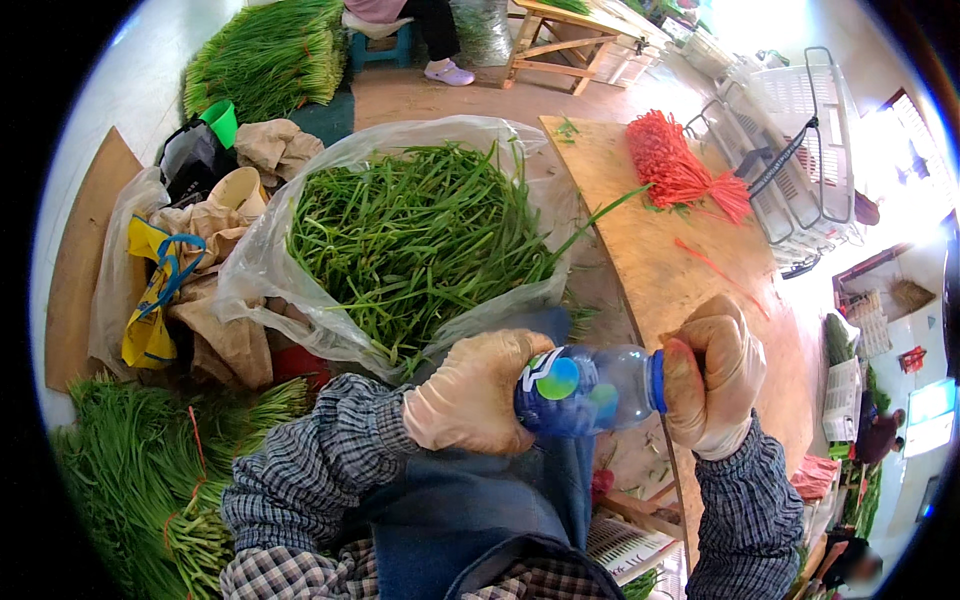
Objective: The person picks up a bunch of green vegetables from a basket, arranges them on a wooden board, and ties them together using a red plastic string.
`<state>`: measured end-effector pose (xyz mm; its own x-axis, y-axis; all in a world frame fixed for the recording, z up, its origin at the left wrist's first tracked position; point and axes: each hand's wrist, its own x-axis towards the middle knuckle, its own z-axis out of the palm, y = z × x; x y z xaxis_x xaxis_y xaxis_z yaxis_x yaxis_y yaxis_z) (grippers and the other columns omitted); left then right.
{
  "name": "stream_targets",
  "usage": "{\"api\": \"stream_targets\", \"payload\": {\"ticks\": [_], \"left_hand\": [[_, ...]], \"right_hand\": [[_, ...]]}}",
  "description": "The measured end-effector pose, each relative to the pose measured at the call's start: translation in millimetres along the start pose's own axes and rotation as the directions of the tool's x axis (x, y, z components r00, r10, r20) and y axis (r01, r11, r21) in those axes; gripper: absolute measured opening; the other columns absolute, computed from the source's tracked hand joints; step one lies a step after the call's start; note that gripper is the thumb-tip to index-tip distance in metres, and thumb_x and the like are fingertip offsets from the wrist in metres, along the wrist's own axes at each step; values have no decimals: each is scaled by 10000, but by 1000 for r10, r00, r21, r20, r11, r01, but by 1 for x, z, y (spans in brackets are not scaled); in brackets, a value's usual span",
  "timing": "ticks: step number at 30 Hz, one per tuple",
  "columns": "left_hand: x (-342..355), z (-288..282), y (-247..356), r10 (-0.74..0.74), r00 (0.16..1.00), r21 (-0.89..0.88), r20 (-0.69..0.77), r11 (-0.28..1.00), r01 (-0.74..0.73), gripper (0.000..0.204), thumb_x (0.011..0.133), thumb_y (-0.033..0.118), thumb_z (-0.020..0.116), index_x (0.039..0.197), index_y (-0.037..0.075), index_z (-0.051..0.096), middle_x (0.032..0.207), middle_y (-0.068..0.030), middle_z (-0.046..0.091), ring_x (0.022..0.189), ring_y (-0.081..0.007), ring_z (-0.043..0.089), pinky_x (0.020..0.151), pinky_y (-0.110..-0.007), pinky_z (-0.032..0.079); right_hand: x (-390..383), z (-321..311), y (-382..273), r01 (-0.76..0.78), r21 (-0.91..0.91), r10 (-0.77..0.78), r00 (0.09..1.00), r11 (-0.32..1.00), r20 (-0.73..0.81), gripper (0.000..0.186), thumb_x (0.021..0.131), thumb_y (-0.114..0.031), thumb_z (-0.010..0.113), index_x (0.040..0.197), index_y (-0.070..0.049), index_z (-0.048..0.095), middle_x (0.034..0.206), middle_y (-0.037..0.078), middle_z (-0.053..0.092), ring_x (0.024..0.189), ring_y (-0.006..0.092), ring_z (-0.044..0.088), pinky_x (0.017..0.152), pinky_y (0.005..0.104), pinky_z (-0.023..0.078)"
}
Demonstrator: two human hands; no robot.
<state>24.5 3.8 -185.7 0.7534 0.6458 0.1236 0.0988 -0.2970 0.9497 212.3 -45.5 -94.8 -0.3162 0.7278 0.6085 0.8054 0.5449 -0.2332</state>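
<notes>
A clear plastic bottle (600,395) with a blue label lies sideways between my two gloved hands, above my dark blue apron. My left hand (478,393) grips its base end. At the other end, the fingers of my right hand (713,378) are closed round the blue cap (657,381). Both hands wear thin pale gloves, stained at the fingers. Just beyond the bottle stands a large clear plastic bag (505,318), its mouth spread wide, full of loose green stalks (410,240). How much liquid the bottle holds I cannot tell.
A wooden table (625,255) to the right bears a bunch of red ties (685,165) and white plastic baskets (785,150). Bundled green stalks (150,490) lie at the lower left, with more (265,55) at the back. Sacks (225,330) crowd the left. Another person (435,35) sits at the back.
</notes>
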Motion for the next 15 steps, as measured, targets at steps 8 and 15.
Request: {"api": "stream_targets", "payload": {"ticks": [8,15], "left_hand": [[2,7,-16,289,858,615,-424,788,38,486,489,173,672,915,11,503,844,-165,541,811,-337,527,731,-410,417],[14,3,-34,369,755,692,-543,705,154,287,557,172,556,795,30,483,738,-102,504,733,-240,518,665,-333,385]], "right_hand": [[-5,36,14,-431,17,428,890,902,-161,201,810,-78,553,654,-12,446,574,97,411,505,175,398,502,310,365],[15,64,24,-590,124,603,778,798,-177,260,849,-147,535,651,-3,446,553,41,401,532,104,367,476,272,334]]}}
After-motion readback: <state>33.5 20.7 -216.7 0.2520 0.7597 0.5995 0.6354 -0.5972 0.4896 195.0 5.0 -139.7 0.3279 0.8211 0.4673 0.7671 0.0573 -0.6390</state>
